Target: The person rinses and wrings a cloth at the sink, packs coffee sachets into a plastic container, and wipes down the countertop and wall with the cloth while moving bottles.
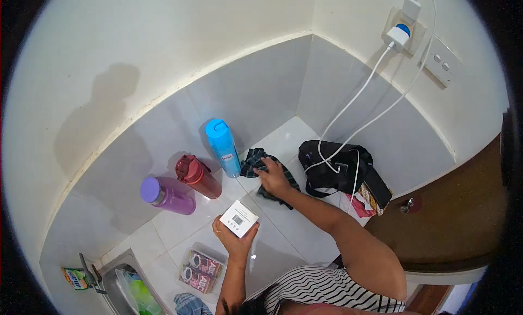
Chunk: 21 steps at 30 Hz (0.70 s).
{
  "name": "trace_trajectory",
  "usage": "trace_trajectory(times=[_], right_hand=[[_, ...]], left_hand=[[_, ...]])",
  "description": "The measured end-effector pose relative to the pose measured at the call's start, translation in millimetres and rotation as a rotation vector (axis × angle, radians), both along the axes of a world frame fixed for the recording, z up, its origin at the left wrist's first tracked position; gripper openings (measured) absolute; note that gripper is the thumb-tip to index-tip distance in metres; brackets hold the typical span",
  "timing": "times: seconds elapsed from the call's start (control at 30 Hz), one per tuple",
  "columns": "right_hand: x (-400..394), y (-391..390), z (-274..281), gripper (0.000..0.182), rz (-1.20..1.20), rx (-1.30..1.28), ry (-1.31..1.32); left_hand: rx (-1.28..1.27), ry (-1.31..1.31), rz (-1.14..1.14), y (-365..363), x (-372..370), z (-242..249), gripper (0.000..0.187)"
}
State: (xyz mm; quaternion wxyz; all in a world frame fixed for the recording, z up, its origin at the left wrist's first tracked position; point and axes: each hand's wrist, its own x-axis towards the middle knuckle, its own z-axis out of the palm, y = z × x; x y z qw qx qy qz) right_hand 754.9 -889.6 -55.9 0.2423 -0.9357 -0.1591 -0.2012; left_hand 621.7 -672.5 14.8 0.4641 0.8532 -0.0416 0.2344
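Observation:
A small white box [239, 219] with a printed label and barcode on its upper face rests in my left hand [235, 240], whose fingers and thumb wrap around its sides. Farther back, my right hand [274, 180] reaches over a dark plaid cloth [251, 162], thumb and fingers apart. The cloth spreads to both sides of that hand on the white tiled counter [267, 233]. A blue bottle [224, 149] stands just left of the cloth. Beyond the box are a red bottle [199, 178] and a purple bottle [169, 197].
A clear container of ABC packets [200, 271] sits at front left, near a blue checked cloth [190, 304] and a sink [131, 260]. At right lies a black bag [335, 165] with white cables [359, 78] running up to a wall outlet [417, 34].

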Motion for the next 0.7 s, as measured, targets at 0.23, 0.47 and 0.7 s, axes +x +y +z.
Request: trace_trajectory(times=[0.23, 0.47, 0.7], right_hand=[[101, -36, 88, 0.029, -0.439, 0.861, -0.508], [182, -17, 235, 0.057, -0.355, 0.463, -0.898], [246, -80, -26, 0.039, -0.769, 1.540, -0.561]], left_hand=[[-0.163, 0.018, -0.083, 3, 2, -24, 0.088], [-0.403, 0.161, -0.299, 26, -9, -95, 0.106], [-0.311, 0.382, -0.213, 38, -23, -117, 0.056]])
